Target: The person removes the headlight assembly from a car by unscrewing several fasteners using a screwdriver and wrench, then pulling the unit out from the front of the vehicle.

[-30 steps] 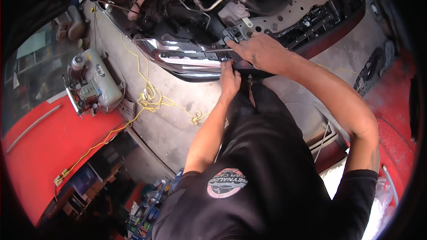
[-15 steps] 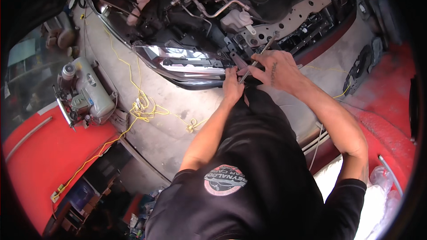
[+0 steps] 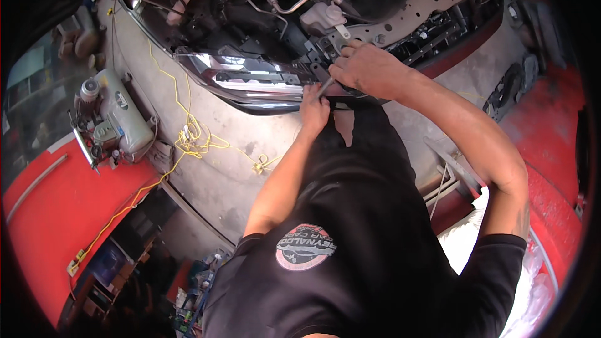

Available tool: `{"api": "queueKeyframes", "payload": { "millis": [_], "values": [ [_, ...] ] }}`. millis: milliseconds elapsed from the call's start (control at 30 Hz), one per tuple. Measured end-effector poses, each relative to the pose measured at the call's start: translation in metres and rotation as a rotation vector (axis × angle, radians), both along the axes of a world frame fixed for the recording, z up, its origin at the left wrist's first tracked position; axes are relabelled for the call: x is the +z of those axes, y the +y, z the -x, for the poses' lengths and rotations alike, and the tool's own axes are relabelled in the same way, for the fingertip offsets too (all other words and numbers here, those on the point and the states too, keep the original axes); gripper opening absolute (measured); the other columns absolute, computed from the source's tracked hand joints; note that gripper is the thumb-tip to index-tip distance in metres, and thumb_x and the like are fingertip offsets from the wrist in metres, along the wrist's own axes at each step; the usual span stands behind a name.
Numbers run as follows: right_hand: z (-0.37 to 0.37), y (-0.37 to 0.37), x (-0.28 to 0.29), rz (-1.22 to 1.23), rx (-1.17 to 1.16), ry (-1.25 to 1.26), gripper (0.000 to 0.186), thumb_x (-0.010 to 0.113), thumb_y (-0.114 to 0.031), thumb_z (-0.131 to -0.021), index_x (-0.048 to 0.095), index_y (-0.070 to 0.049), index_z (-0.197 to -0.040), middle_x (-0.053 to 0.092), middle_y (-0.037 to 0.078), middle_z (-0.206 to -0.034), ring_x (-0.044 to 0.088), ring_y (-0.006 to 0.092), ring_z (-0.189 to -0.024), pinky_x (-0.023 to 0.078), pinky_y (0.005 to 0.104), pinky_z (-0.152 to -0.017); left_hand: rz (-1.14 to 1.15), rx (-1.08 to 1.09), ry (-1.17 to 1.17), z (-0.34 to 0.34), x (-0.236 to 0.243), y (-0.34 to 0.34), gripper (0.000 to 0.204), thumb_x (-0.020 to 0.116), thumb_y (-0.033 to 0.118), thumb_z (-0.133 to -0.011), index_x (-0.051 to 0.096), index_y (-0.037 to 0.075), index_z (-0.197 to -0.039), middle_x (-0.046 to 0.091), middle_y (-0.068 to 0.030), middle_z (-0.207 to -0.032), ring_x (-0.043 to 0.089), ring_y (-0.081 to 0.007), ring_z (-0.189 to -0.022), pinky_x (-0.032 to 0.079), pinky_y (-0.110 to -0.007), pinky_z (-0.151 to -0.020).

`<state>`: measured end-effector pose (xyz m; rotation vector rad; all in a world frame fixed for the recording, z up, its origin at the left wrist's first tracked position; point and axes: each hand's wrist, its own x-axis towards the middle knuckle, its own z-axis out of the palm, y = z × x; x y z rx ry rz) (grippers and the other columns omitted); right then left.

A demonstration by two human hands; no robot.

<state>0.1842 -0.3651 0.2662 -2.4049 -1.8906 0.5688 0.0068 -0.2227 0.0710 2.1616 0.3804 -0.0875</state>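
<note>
Past the black shirt (image 3: 382, 256), the left hand (image 3: 315, 111) was placed at the right end of the headlight (image 3: 256, 80), its fingers close together; whether something was pinched there could not be told. A thin metal tool (image 3: 326, 86) was gripped in the curled fingers of the right hand (image 3: 372, 70), which was the nearer to it. Its long axis was slanted from these fingers down and leftward, to beside the left fingertips; contact there was not clear. Farther, a white tank (image 3: 322, 17) and a yellow cord (image 3: 193, 139) were seen.
</note>
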Motion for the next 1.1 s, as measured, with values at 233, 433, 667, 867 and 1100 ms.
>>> {"api": "queueKeyframes", "payload": {
  "millis": [233, 433, 667, 867, 1100],
  "values": [
    [-0.005, -0.017, -0.029, -0.428, 0.068, -0.173, 0.015, 0.068, -0.014, -0.079, 0.072, -0.004, -0.090, 0.061, 0.006, -0.098, 0.057, 0.0250, -0.106, 0.045, 0.0389, -0.091, -0.076, 0.102, 0.037, -0.005, 0.003, -0.020, 0.040, 0.059, 0.002, -0.086, 0.059, -0.003, -0.126, 0.058, -0.0255, -0.120, 0.061, -0.0470, -0.110, 0.051, -0.051, -0.093],
    [-0.019, -0.020, -0.023, -0.224, 0.051, 0.041, 0.017, 0.065, -0.012, -0.084, 0.073, -0.001, -0.093, 0.068, 0.013, -0.091, 0.066, 0.0314, -0.095, 0.052, 0.0434, -0.078, -0.126, 0.269, 0.069, -0.004, 0.001, -0.034, 0.035, 0.059, 0.003, -0.086, 0.058, -0.001, -0.121, 0.058, -0.0255, -0.115, 0.061, -0.0481, -0.106, 0.051, -0.052, -0.089],
    [-0.038, -0.018, -0.024, -0.376, 0.050, 0.305, 0.017, 0.065, -0.012, -0.085, 0.074, -0.003, -0.095, 0.071, 0.017, -0.083, 0.071, 0.0397, -0.077, 0.055, 0.0506, -0.070, -0.047, 0.342, 0.125, -0.012, 0.011, -0.046, 0.034, 0.060, 0.004, -0.087, 0.057, -0.001, -0.121, 0.058, -0.0245, -0.117, 0.061, -0.0473, -0.108, 0.051, -0.051, -0.091],
    [-0.024, -0.005, -0.017, -0.305, 0.188, 0.254, 0.030, 0.062, -0.005, -0.086, 0.072, -0.005, -0.115, 0.071, 0.019, -0.083, 0.072, 0.0393, -0.078, 0.056, 0.0476, -0.070, -0.081, 0.334, 0.089, -0.005, 0.003, -0.041, 0.036, 0.059, 0.005, -0.088, 0.057, -0.001, -0.124, 0.059, -0.0248, -0.122, 0.061, -0.0464, -0.113, 0.050, -0.050, -0.096],
    [-0.027, 0.002, -0.015, -0.289, 0.247, 0.128, 0.033, 0.065, -0.010, -0.085, 0.075, -0.007, -0.116, 0.068, 0.014, -0.096, 0.067, 0.0338, -0.093, 0.055, 0.0448, -0.084, -0.063, 0.297, 0.046, -0.003, 0.007, -0.041, 0.039, 0.060, 0.005, -0.088, 0.057, -0.001, -0.126, 0.058, -0.0244, -0.124, 0.059, -0.0455, -0.117, 0.049, -0.049, -0.099]
  ]
}}
